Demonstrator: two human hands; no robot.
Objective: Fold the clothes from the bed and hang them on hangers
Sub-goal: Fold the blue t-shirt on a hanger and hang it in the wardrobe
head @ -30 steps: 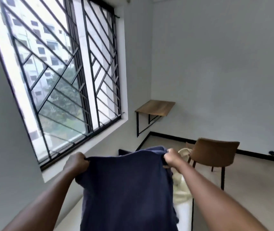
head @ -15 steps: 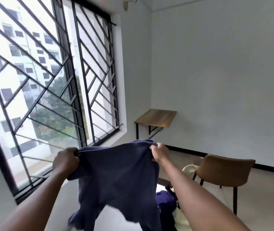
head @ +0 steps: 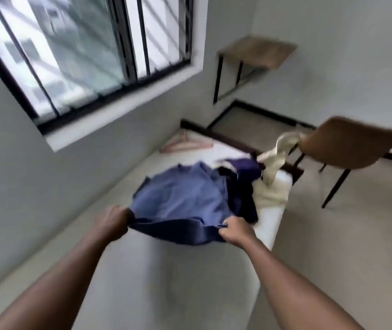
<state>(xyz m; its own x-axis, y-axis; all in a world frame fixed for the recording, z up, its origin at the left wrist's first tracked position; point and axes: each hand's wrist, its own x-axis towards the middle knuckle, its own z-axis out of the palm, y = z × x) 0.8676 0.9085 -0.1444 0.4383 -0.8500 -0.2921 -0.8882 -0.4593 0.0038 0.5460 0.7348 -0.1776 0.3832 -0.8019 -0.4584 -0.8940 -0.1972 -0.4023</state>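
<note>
A dark blue garment (head: 178, 201) billows low over the white bed (head: 156, 282). My left hand (head: 114, 220) grips its near edge on the left, and my right hand (head: 235, 231) grips the same edge on the right. Beyond it lie a darker purple garment (head: 245, 172) and a cream garment (head: 273, 186) at the bed's right side. Pink hangers (head: 185, 145) lie at the far end of the bed near the wall. The frame is motion-blurred.
A brown chair (head: 347, 148) stands right of the bed, with cream cloth reaching toward it. A small wooden wall-mounted table (head: 257, 52) sits in the far corner. A barred window (head: 83, 48) fills the left wall.
Both hands have swung the blue garment down from chest height toward the bed, and my view has tilted downward so the bed, hangers and other clothes now show.
</note>
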